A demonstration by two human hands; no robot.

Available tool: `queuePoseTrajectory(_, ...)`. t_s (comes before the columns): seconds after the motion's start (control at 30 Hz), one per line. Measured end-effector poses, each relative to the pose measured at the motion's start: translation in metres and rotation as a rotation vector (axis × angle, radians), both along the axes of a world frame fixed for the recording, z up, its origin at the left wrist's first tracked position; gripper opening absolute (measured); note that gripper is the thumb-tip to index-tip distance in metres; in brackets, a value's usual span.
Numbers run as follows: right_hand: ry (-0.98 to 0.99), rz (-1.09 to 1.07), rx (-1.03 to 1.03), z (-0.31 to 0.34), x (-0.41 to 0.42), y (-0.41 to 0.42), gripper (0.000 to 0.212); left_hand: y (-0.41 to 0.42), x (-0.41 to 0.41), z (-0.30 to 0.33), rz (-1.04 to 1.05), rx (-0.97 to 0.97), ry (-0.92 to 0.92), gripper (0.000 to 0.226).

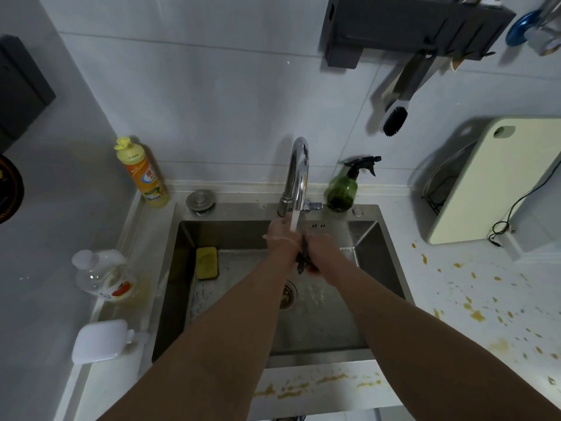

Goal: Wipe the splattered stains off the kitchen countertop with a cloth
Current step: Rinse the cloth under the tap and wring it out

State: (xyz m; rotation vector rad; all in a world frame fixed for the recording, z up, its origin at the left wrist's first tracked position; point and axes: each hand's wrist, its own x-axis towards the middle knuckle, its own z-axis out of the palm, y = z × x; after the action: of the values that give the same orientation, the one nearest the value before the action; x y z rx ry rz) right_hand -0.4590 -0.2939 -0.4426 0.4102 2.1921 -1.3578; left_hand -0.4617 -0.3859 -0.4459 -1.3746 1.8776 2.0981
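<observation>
Both grips are closed on the dark cloth [303,258]: the left hand [280,235] and right hand [321,253] wring it under the running faucet [296,177], over the sink [379,238]. The yellow-brown stains [476,314] still cover the worktop [455,293], so I judge wiping hasn't begun.

White counter [473,302] around sink [391,278], speckled with yellow stains [477,315]; holds spray bottle [344,189], cutting board [498,183], dish soap [145,174].
</observation>
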Motion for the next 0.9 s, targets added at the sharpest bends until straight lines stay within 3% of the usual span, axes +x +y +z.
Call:
queuePoseTrajectory(0.07,-0.137,-0.135,-0.158,0.001,0.005,-0.003,0.042,-0.003,0.003,-0.001,-0.051,-0.084,-0.027,0.022)
queuePoseTrajectory(0.17,-0.285,-0.132,-0.383,0.000,0.014,-0.014,0.045,-0.004,0.008,0.002,0.028,-0.044,0.016,0.040)
queuePoseTrajectory(0.27,-0.329,-0.175,-0.587,0.007,0.008,-0.032,0.042,-0.010,0.011,0.005,0.047,0.079,0.072,0.030)
queuePoseTrajectory(0.33,-0.341,-0.221,-0.567,0.014,-0.007,-0.043,0.041,-0.017,0.014,0.003,-0.099,0.005,0.006,0.028)
queuePoseTrajectory(0.4,-0.316,-0.247,-0.543,0.012,-0.021,-0.051,0.038,-0.031,0.021,0.004,-0.148,0.116,-0.009,0.030)
queuePoseTrajectory(0.47,-0.260,-0.189,-0.493,0.007,-0.026,-0.058,0.034,-0.042,0.027,-0.002,-0.130,0.117,-0.029,0.026)
queuePoseTrajectory(0.57,-0.234,-0.153,-0.483,-0.001,-0.020,-0.070,0.016,-0.056,0.040,-0.006,-0.028,-0.046,-0.082,0.026)
queuePoseTrajectory(0.6,-0.234,-0.165,-0.498,-0.001,-0.018,-0.072,0.020,-0.057,0.041,-0.004,0.015,-0.065,-0.083,0.030)
queuePoseTrajectory(0.67,-0.240,-0.248,-0.537,-0.012,-0.016,-0.070,0.027,-0.051,0.044,0.003,-0.044,0.043,-0.070,0.028)
queuePoseTrajectory(0.73,-0.239,-0.334,-0.500,-0.019,-0.014,-0.060,0.023,-0.042,0.045,0.012,-0.125,0.219,-0.060,0.007)
queuePoseTrajectory(0.77,-0.229,-0.331,-0.462,-0.020,-0.011,-0.054,0.022,-0.039,0.045,0.014,-0.146,0.248,-0.059,0.012)
queuePoseTrajectory(0.9,-0.157,-0.098,-0.295,-0.026,-0.012,-0.043,0.013,-0.034,0.045,0.010,-0.143,0.322,-0.044,0.025)
